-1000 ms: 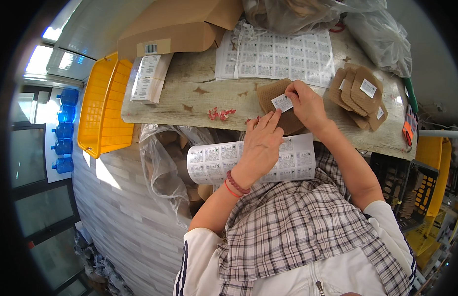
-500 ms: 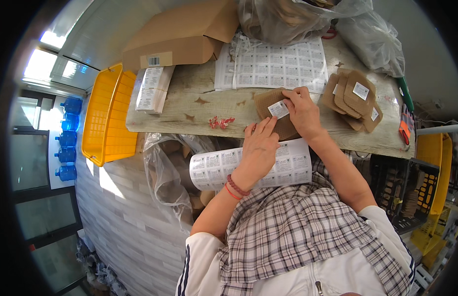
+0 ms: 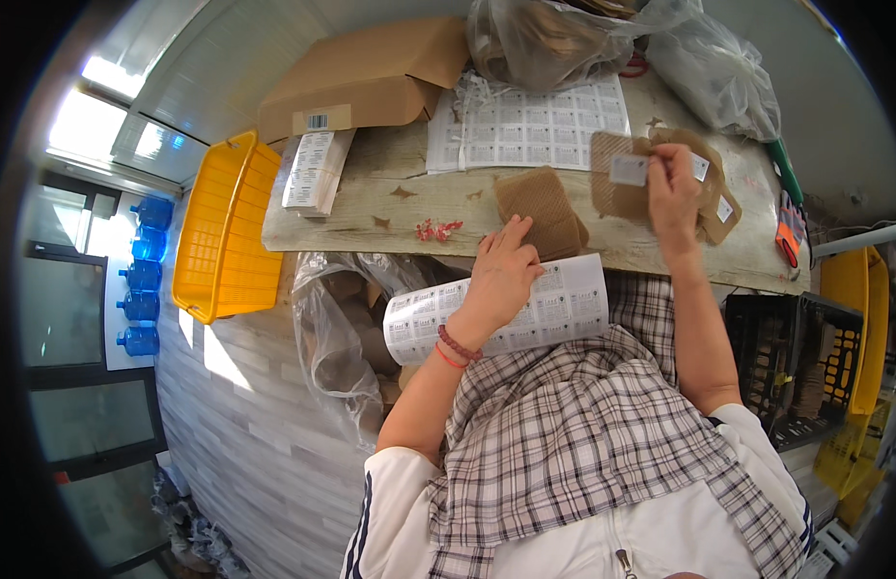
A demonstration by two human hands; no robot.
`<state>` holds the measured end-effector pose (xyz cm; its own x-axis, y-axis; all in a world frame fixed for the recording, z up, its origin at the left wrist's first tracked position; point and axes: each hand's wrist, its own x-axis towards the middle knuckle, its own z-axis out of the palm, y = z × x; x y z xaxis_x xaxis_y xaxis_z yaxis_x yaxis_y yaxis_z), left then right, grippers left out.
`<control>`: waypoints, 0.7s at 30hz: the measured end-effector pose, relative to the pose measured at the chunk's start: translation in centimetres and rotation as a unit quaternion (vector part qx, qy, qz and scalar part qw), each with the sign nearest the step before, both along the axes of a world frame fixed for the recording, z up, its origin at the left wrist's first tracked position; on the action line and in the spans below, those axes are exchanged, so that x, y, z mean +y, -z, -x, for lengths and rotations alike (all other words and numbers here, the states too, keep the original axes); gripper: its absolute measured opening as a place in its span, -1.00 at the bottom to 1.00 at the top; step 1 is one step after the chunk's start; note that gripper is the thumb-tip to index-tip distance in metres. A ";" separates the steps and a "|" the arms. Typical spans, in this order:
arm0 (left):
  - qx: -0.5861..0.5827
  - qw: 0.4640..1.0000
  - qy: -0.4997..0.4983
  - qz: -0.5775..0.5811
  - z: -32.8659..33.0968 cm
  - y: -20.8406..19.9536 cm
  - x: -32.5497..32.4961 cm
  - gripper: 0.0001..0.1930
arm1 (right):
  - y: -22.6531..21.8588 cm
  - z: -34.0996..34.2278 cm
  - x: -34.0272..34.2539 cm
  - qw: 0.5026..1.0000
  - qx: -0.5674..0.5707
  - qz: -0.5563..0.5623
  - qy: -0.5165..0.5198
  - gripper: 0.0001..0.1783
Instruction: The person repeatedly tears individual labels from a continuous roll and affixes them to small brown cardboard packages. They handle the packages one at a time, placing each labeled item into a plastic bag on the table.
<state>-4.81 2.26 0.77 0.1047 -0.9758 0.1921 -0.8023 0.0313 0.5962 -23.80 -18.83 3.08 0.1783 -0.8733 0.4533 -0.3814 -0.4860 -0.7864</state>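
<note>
My right hand (image 3: 673,193) pinches a brown ribbed cardboard piece (image 3: 610,203) with a white label, slightly blurred, by its right side. It hovers beside a pile of similar labelled pieces (image 3: 726,198), which it partly covers. Near the table's front edge lies a small stack of unlabelled brown ribbed pieces (image 3: 540,205). The outstretched fingers of my left hand (image 3: 504,280) rest on its lower left edge. Beneath that hand, a curled sheet of printed labels (image 3: 564,299) lies between the table and my plaid apron.
Further back are flat label sheets (image 3: 525,125), a cardboard box (image 3: 361,82) and clear plastic bags (image 3: 723,82). A banded paper stack (image 3: 316,179) and red-white scraps (image 3: 438,230) sit leftward. A yellow basket (image 3: 231,232) stands left; a black crate (image 3: 796,367) stands right.
My right hand has moved right from the stack, carrying the labelled cardboard piece to the pile. My left hand has stayed near the stack, where an unlabelled piece now shows on top.
</note>
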 end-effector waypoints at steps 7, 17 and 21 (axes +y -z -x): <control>0.085 0.991 -0.083 0.061 1.9 -1.4 1.1 -0.91 | -2.7 4.3 -1.1 0.934 0.228 0.244 0.124 -0.58; 0.125 0.985 -0.088 0.084 3.4 -1.2 1.5 -0.90 | 1.1 1.0 10.9 0.943 0.150 0.168 -0.247 -0.79; 0.113 0.985 -0.089 0.100 3.4 -0.9 1.6 -0.90 | 1.4 0.5 12.1 0.968 0.119 0.110 -0.192 -0.81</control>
<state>-8.23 3.82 1.63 0.3329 -0.8831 0.3307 -0.6537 0.0365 0.7558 -24.30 -6.72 1.70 0.5937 -0.6080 0.5271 -0.2970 -0.7743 -0.5588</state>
